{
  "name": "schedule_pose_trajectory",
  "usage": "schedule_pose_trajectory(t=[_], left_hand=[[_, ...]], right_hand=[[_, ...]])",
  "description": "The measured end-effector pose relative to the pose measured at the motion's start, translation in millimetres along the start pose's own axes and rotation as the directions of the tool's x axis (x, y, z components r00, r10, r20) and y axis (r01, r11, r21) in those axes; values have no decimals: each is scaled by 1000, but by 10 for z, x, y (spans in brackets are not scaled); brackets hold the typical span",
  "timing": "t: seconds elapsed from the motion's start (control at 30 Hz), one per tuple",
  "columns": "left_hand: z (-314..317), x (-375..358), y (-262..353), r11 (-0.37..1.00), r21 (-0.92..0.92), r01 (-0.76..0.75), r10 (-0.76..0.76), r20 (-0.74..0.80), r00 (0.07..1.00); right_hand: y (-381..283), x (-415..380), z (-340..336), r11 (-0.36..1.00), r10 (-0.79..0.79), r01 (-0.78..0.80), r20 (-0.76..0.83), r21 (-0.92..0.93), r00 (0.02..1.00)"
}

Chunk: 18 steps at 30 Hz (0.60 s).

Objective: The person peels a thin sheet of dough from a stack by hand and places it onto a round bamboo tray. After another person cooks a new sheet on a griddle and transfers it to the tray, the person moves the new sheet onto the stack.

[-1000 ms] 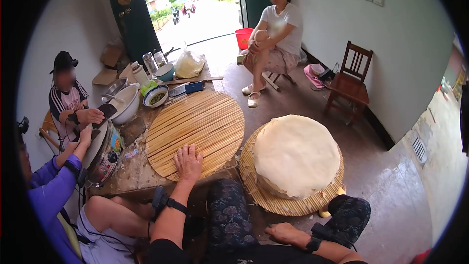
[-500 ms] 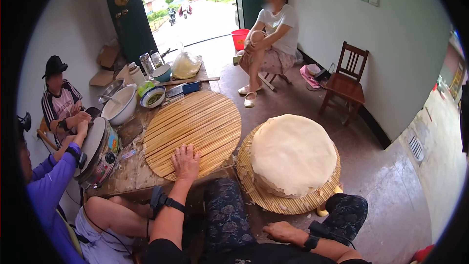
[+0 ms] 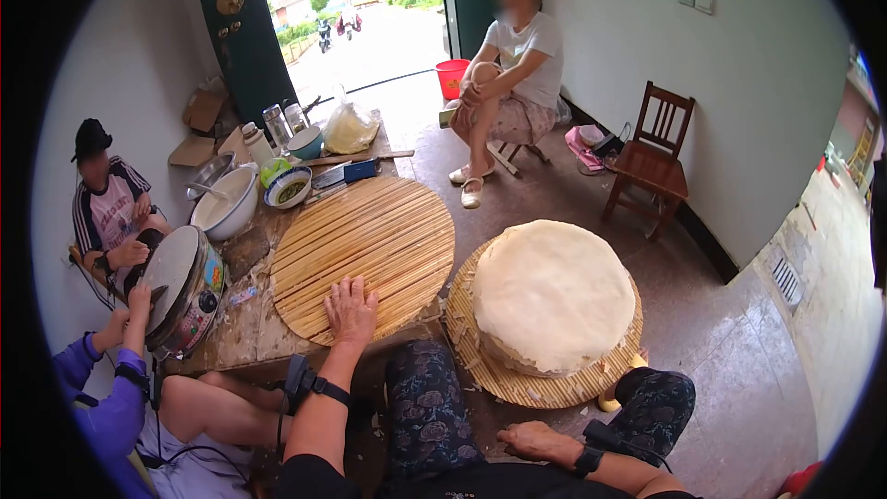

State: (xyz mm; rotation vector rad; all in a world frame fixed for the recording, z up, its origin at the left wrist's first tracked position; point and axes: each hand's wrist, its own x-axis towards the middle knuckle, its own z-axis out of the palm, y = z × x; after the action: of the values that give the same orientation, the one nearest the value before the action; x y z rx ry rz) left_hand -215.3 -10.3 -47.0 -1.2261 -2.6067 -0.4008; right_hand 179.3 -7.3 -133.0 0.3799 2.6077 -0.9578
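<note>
My left hand lies flat, fingers spread, on the near edge of a round slatted mat on the table. No object is under its fingers except the mat. Down by my right thigh, my right hand rests with its fingers loosely curled; nothing shows in it. In front of that hand stands a tall stack of thin, pale round flatbread sheets. The stack sits on a second round mat, which has crumbs along its rim.
At left, a co-worker in purple sleeves reaches to a round electric griddle; another person in a cap sits behind it. Bowls, including a white basin, stand at the back. A seated person and wooden chair are beyond.
The co-worker in purple has drawn back to the left, hands now at the griddle's near edge. The person in the cap has shifted their arms. Both my hands stay where they were.
</note>
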Motion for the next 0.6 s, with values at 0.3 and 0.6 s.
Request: schedule_pose_trajectory(t=[0.3, 0.6], left_hand=[[18, -3, -8, 1000, 6, -2, 2, -9, 1000], [6, -7, -6, 1000, 3, -1, 1, -11, 1000]], right_hand=[[-19, -18, -33, 1000, -10, 10, -7, 5, 1000], [-12, -11, -14, 1000, -7, 7, -8, 23, 1000]])
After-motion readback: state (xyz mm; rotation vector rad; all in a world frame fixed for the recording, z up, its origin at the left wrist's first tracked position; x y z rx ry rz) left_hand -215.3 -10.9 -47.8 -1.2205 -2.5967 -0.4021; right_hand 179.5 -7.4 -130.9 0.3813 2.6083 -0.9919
